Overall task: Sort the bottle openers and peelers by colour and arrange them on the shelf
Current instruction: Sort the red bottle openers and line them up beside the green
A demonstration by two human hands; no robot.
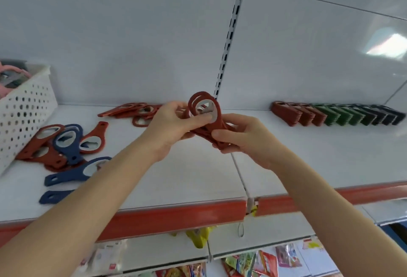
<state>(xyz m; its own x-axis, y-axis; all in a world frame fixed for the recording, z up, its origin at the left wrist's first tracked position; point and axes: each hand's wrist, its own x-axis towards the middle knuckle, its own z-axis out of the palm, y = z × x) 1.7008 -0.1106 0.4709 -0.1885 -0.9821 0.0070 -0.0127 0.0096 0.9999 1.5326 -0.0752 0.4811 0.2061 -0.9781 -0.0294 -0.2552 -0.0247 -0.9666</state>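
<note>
Both hands hold a small stack of red bottle openers (217, 120) above the middle of the white shelf (198, 171). My left hand (174, 122) grips the stack near its ring ends, and my right hand (244, 138) grips the handle ends. More red openers (132, 110) lie at the back of the shelf behind my left hand. A mixed heap of red and blue openers (63, 144) lies at the left. Along the back right stands a neat row of peelers (337, 115), red, then green, then dark.
A white perforated basket (24, 109) with pink and grey items stands at the far left of the shelf. The shelf has a red front strip (171, 216). Packaged goods hang on the lower level (253, 261).
</note>
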